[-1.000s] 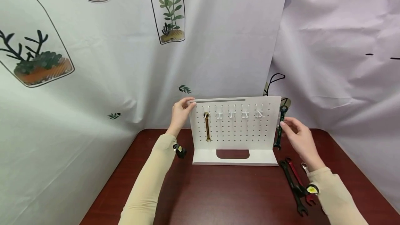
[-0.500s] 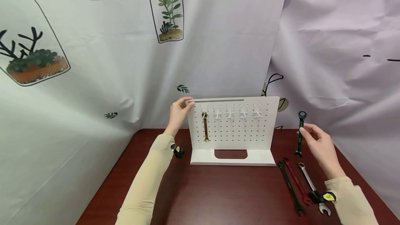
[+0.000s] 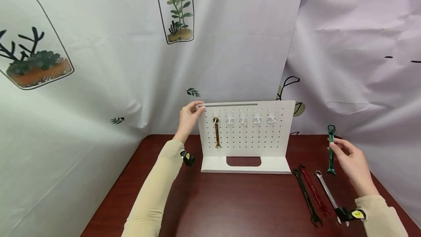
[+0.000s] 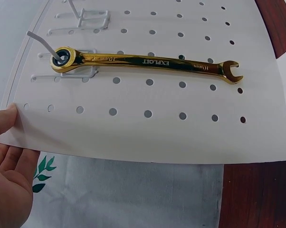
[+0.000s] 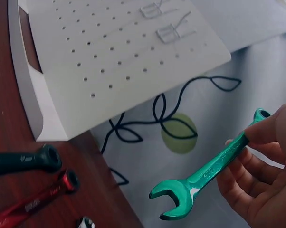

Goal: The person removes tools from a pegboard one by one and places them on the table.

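Note:
My left hand [image 3: 189, 120] grips the top left corner of a white pegboard [image 3: 243, 140], thumb in front and fingers behind. From the leftmost hook hangs a gold combination wrench [image 4: 152, 62] by its ring end. Off to the right of the board, my right hand [image 3: 353, 162] pinches a green combination wrench [image 5: 209, 171] by its shaft. That wrench is upright in the head view, ring end up and open jaw down, apart from the board. Below it on the table lie a dark wrench [image 3: 306, 196], a red wrench [image 3: 315, 191] and a silver wrench [image 3: 326, 189].
Several white hooks [image 3: 257, 120] stick out of the board to the right of the gold wrench. The board's base, with a cutout, stands on the dark red table [image 3: 230, 204]. A printed white curtain [image 3: 131, 46] hangs close behind the table.
My right hand has carried the green wrench rightward, away from the board's right edge, and slightly lower. The left hand keeps its grip on the board's corner.

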`<state>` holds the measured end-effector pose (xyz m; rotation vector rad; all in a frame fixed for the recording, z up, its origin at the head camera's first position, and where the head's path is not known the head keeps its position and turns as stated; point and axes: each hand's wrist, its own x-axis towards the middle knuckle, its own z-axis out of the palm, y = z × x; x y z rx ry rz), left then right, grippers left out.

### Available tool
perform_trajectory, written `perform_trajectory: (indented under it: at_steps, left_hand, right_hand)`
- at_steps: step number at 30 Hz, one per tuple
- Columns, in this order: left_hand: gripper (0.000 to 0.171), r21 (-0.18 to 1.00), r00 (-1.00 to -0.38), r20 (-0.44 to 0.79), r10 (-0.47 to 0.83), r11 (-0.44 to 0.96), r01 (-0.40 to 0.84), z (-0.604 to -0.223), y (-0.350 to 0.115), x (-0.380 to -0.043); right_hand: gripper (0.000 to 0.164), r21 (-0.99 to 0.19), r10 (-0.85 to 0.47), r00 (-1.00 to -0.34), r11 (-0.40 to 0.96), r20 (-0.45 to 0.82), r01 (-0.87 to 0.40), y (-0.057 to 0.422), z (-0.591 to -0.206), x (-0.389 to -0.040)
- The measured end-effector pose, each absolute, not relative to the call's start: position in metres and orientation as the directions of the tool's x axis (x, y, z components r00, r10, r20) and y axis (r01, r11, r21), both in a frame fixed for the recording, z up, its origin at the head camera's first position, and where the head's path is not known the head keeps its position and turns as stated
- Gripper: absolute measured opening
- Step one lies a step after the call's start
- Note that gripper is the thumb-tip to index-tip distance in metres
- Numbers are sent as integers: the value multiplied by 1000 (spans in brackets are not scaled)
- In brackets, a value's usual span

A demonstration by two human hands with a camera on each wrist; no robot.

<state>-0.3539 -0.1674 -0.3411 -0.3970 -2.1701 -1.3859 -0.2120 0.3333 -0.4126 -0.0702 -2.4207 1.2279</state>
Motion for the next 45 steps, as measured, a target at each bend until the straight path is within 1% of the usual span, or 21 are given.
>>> perform_trajectory:
  at_steps: [13,22,34,39,45]
  left_hand:
    - [31,742,-813,581,-35,433,512,-341,-167,-353]
    - [29,748,-817,575,-40,431,505,-339,-167,-353]
    - [30,747,-818,573,-40,435,502,-341,-167,-352]
    - [28,752,-822,567,-48,436,494,-341,-167,-352]
    - [31,746,-814,579,-39,428,510,-340,-167,-353]
  right_hand:
    - [59,-780,236,-939,623,249,-50,355,-436,-202]
    - [59,-757,239,-953,654,186,16,364,-448,-206]
    - [62,-699,165,-985,711,54,81,374,-464,-211]
    - [63,-683,136,-990,726,23,84,376,-468,-212]
    - [66,-686,104,-994,722,-15,86,376,-469,-213]
